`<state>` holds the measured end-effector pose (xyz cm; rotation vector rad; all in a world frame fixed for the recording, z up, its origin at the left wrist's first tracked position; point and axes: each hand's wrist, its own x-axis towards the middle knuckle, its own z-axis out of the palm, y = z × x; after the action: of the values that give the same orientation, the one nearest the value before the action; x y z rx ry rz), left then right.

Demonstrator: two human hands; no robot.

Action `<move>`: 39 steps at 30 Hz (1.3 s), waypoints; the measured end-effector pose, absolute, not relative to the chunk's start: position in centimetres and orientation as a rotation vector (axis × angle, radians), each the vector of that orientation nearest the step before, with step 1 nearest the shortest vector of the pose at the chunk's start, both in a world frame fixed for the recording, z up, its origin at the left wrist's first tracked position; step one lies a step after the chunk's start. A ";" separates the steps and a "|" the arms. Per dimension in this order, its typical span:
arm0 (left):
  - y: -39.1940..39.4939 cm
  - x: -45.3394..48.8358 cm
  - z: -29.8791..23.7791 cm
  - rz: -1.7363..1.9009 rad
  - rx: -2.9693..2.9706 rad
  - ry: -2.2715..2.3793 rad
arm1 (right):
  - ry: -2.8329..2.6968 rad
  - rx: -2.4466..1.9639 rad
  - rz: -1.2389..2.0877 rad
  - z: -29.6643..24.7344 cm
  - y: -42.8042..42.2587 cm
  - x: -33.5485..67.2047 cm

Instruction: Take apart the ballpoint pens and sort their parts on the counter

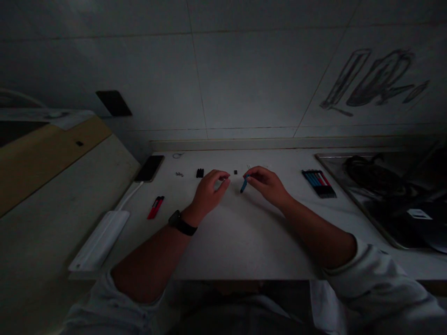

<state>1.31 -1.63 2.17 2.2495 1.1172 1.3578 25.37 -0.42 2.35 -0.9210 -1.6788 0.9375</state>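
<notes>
Over the white counter, my right hand (267, 183) pinches a short blue pen barrel (244, 185), its dark end pointing down toward me. My left hand (211, 190), with a dark watch on the wrist, is closed in a pinch to the left of it. Whatever lies between its thumb and finger is too small to make out. Just beyond the gap between my hands sits a small black piece (235, 172). Short black pieces (199, 173) stand side by side left of my left hand, near a little heap of small metal parts (179, 174).
Several blue, red and white pens (318, 183) lie in a row at right, beside a sink (363, 209) holding dark items. Two red pieces (155, 207) lie at left, near a phone (150, 168) cabled to a white power strip (99, 242). A tiled wall closes the back.
</notes>
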 end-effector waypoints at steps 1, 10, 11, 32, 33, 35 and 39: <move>-1.4 1.0 2.2 1.389 2.234 1.153 | -1.678 -0.926 0.960 2.4 -0.4 25.4; 1.6 -3.9 3.0 1.604 2.093 1.547 | -2.164 -1.084 0.995 1.9 -1.1 25.1; 1.9 -4.7 3.2 1.589 2.105 1.629 | -2.235 -1.097 0.965 1.9 -1.3 25.0; 3.6 -11.1 1.0 0.551 2.176 2.414 | -2.616 -1.054 0.578 2.0 -2.0 24.9; 3.7 -11.1 0.9 0.562 2.189 2.412 | -2.601 -1.050 0.573 2.0 -2.0 24.9; 3.9 -11.3 0.7 0.609 2.227 2.396 | -2.573 -1.048 0.556 2.0 -1.9 24.9; 4.2 -11.6 0.3 0.751 2.269 2.352 | -2.516 -1.046 0.541 2.0 -1.7 25.0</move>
<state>-11.58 4.21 0.30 2.2690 2.3518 0.7508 24.96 -1.70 1.99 -1.0457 -2.5163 0.5412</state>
